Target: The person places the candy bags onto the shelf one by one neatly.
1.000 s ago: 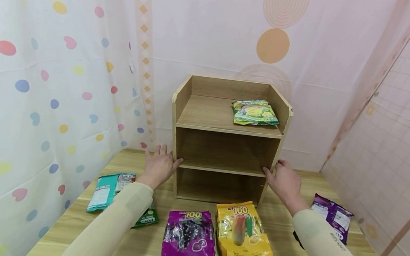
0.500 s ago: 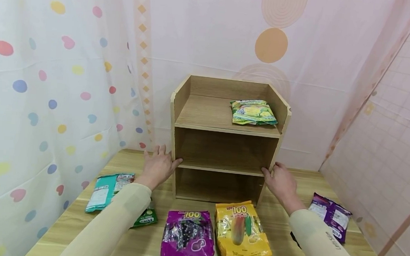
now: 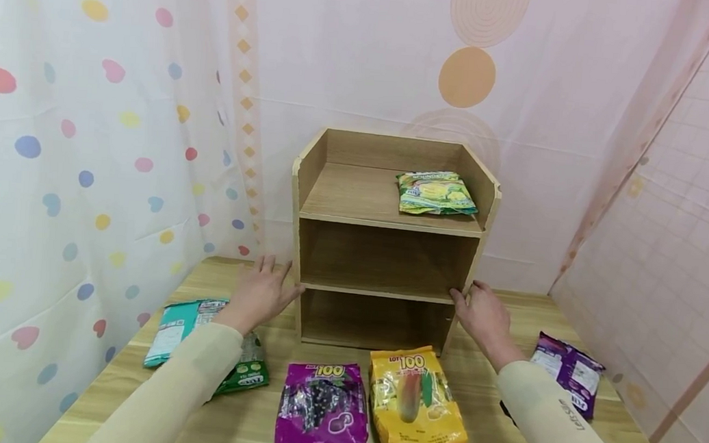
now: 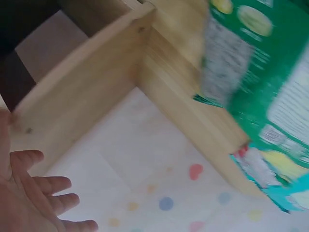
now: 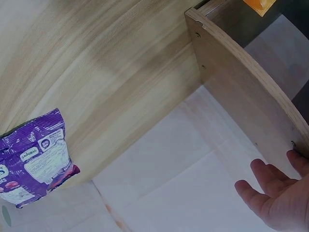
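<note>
A wooden shelf unit [image 3: 386, 295] with three levels stands toward the back of the table in the head view. My left hand [image 3: 259, 296] is beside its left side, fingers spread and straight, thumb tip right by the front edge. In the left wrist view the left hand's fingers [image 4: 60, 200] stick out next to the side panel. At the opposite side my right hand [image 3: 485, 320] has its thumb at the front edge near the middle board. Its other fingers [image 5: 263, 179] extend loosely past the outer side panel in the right wrist view. Neither hand holds anything.
A green-yellow candy bag [image 3: 435, 193] lies on the top shelf. Before the unit are a purple grape bag [image 3: 322, 415] and a yellow mango bag [image 3: 418, 408]. Teal [image 3: 170, 332] and green bags [image 3: 248, 372] lie left; a dark purple bag [image 3: 572, 374] lies right. Curtains hang behind.
My left hand has drawn back slightly left and down, its thumb leaving the shelf's front face. The right hand stays at the shelf's right edge. The head view has shifted a little.
</note>
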Available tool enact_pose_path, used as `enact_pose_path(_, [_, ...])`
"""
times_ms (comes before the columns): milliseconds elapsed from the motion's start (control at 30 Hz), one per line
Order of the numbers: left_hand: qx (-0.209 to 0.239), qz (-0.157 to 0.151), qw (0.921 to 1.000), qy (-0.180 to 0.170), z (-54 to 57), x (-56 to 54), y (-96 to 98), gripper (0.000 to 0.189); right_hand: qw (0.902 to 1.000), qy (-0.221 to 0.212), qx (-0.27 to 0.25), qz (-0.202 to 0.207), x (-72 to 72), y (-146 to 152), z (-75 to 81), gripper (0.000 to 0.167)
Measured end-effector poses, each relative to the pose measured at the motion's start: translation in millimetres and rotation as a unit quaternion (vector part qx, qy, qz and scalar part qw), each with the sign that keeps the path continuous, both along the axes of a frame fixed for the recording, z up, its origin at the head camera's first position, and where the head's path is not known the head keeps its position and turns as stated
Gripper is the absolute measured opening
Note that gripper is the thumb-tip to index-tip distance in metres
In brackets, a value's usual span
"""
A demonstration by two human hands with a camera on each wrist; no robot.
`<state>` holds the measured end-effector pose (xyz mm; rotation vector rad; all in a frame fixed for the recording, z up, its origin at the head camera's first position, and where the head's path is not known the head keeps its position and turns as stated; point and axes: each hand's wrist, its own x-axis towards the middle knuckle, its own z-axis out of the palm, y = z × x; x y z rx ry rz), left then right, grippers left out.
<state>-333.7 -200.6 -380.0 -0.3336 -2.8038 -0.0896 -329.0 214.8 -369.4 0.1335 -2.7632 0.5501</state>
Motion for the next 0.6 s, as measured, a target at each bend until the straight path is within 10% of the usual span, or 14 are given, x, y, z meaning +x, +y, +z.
enact_pose_path(367, [0.030, 0.081, 0.9858, -0.144, -27.4, 13.5, -65.2, 0.078, 0.9999, 0.008, 0.007, 0.001, -0.7, 0.0, -0.6, 0.053])
enact_pose_path(600, [0.031, 0.072, 0.9627, -0.259, -24.8, 21.4, -90.6, 0.082, 1.0000, 0.007, 0.005, -0.003, -0.8, 0.1, -0.1, 0.053])
